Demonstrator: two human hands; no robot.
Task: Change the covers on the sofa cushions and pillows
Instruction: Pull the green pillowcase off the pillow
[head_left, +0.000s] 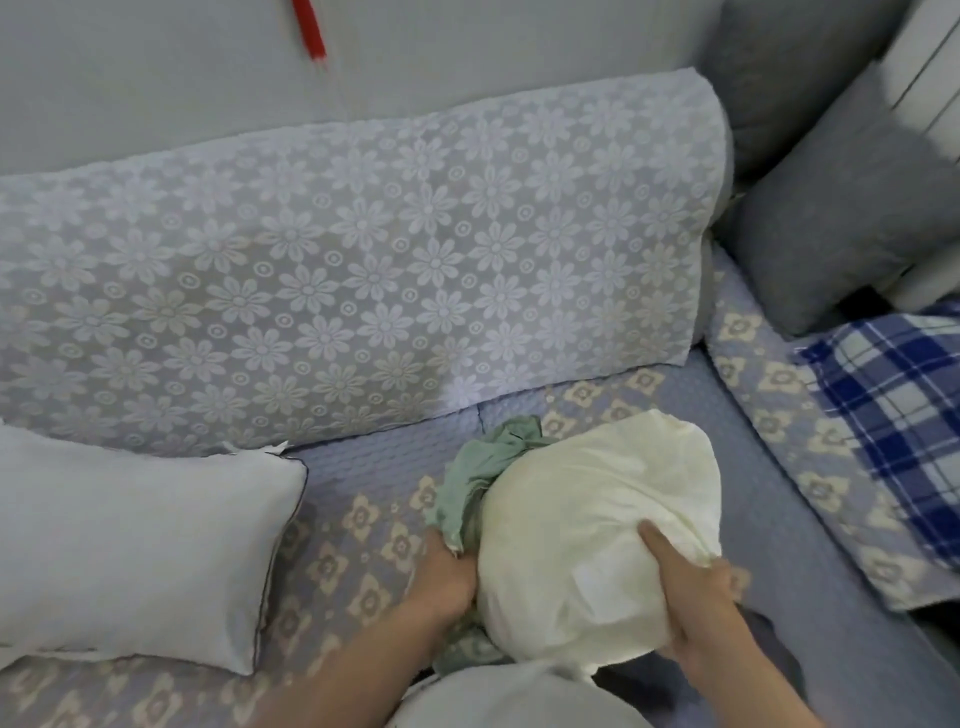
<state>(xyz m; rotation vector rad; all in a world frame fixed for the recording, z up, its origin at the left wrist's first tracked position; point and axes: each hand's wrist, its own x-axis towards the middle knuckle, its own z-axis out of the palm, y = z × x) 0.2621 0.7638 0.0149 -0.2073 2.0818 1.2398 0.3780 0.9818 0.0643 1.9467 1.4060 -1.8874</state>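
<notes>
Your right hand (691, 587) grips the cream pillow (597, 525) at its near right side, thumb pressed into the fabric and fingers curled behind it. Your left hand (447, 571) pinches the green cover (483, 467), which is bunched against the pillow's left side. The pillow lies on the sofa seat (363, 519) in front of you, its long axis running from you toward the back cushion (363, 260). It looks bare, puffy and wrinkled. A white pillow (130, 561) lies well apart on the left. A blue checked cloth (893, 405) lies on the right, with a grey cushion (841, 223) behind it.
</notes>
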